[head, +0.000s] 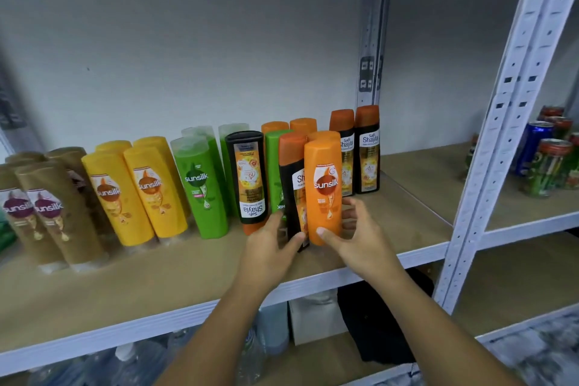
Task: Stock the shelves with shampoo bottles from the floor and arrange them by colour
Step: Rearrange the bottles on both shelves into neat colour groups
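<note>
Shampoo bottles stand in colour groups on the wooden shelf (163,276): brown bottles (56,213) at the left, yellow bottles (150,191), then green bottles (200,185), orange ones and two black Shayla bottles (366,150) at the right. My right hand (351,238) grips an orange Sunsilk bottle (324,188) near its base. My left hand (272,244) holds a black bottle with an orange cap (293,185) just left of it. An upside-down black Shayla bottle (249,178) stands beside my left hand, touching or nearly touching my fingers.
A white perforated upright (507,122) divides this bay from the right one, where drink cans (548,160) stand. The lower shelf holds water bottles (125,360), a white box (316,316) and a black item (376,320).
</note>
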`<control>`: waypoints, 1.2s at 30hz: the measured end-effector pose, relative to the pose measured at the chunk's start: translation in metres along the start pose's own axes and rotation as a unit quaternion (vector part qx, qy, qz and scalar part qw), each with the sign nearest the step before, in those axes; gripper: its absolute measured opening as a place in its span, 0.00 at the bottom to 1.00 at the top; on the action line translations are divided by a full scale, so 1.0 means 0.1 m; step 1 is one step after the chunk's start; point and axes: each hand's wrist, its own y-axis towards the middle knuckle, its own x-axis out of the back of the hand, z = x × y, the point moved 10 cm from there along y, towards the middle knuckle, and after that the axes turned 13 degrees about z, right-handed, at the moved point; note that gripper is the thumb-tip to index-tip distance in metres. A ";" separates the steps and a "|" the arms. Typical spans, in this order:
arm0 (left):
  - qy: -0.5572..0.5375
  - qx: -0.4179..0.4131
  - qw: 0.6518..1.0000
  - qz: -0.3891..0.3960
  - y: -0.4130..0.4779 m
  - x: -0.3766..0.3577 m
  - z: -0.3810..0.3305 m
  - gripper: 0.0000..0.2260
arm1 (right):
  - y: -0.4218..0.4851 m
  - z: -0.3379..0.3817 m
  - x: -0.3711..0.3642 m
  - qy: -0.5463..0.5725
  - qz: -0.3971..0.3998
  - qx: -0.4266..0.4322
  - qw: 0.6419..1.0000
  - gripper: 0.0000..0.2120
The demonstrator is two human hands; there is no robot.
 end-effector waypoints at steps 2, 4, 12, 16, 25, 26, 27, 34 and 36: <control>-0.016 0.005 1.000 0.005 0.06 -0.02 0.02 0.25 | -0.01 0.01 0.00 -0.010 0.002 0.000 1.000 0.32; -0.029 0.012 0.999 0.006 0.11 -0.03 0.05 0.25 | -0.03 0.01 0.00 -0.008 0.004 0.007 1.000 0.29; -0.056 0.027 0.998 0.012 0.06 -0.01 0.07 0.21 | -0.10 -0.01 0.02 -0.057 -0.003 0.015 0.998 0.29; -0.074 0.042 0.996 0.021 -0.08 0.07 0.16 0.22 | -0.18 0.02 0.05 -0.065 -0.020 0.014 0.998 0.26; -0.119 -0.010 0.989 0.090 -0.35 -0.02 0.00 0.23 | -0.55 0.35 -0.27 -0.014 0.084 0.052 0.995 0.20; -0.121 -0.028 0.987 0.101 -0.37 -0.07 -0.07 0.23 | -0.59 0.38 -0.34 0.009 0.113 0.062 0.992 0.21; -0.121 -0.043 0.985 0.112 -0.38 -0.11 -0.13 0.22 | -0.64 0.40 -0.38 0.017 0.129 0.067 0.989 0.22; -0.098 -0.095 0.979 0.153 -0.40 -0.37 -0.40 0.17 | -0.75 0.22 -0.10 0.044 0.044 0.033 0.998 0.18; -0.078 -0.099 0.981 0.145 -0.38 -0.41 -0.45 0.16 | -0.73 0.17 0.00 0.063 0.023 0.026 0.997 0.17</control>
